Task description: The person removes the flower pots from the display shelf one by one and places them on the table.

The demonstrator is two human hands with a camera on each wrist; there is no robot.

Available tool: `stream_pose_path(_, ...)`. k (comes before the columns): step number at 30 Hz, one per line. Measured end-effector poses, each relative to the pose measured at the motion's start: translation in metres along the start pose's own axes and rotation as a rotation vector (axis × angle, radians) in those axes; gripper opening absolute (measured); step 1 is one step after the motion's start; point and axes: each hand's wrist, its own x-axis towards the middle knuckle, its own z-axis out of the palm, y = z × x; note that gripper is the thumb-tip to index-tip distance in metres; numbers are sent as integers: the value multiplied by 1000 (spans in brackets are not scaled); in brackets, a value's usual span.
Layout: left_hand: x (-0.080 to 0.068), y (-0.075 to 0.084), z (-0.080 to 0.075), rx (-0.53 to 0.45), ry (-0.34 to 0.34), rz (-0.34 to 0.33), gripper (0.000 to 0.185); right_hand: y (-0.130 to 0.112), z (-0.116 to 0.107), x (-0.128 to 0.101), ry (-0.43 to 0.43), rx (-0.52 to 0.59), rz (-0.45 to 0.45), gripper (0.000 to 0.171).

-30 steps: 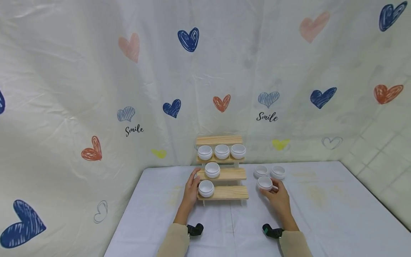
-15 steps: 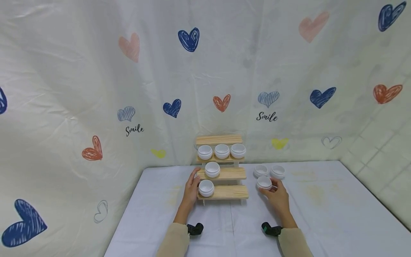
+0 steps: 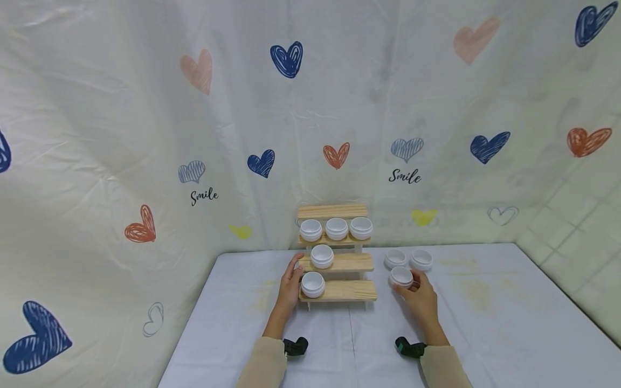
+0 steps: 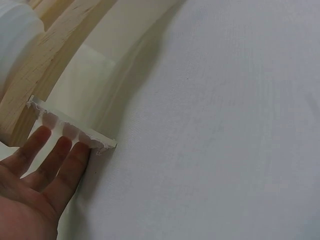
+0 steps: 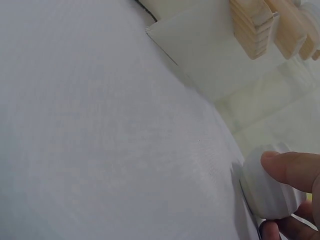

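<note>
A three-tier wooden stand (image 3: 349,262) sits at the back of the table and carries several small white jars. Three are on the top shelf, one (image 3: 322,256) on the middle shelf, one (image 3: 312,284) on the bottom. My left hand (image 3: 291,280) rests with straight fingers (image 4: 60,150) against the stand's white left side panel (image 4: 75,132). Three more jars stand on the table right of the stand. My right hand (image 3: 409,286) pinches the nearest of them (image 3: 401,276), with a fingertip (image 5: 285,165) on its side (image 5: 265,192) and the thumb below.
The other two loose jars (image 3: 395,258) (image 3: 421,260) stand just behind the held one. A white cloth (image 3: 485,318) covers the table, and a heart-printed curtain (image 3: 145,134) hangs close behind and to the left. The end of the bottom shelf (image 5: 252,27) shows in the right wrist view.
</note>
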Motion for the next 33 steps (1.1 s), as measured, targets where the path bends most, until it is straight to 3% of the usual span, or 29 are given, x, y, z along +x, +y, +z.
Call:
stream_pose_path(29,-1,3,0,1,-16,-18,43,1,0,-1,22,13,-8,74)
stream_pose_path(33,4,-8,0,0,-11,-18,43,1,0,0,25,15,-11,74)
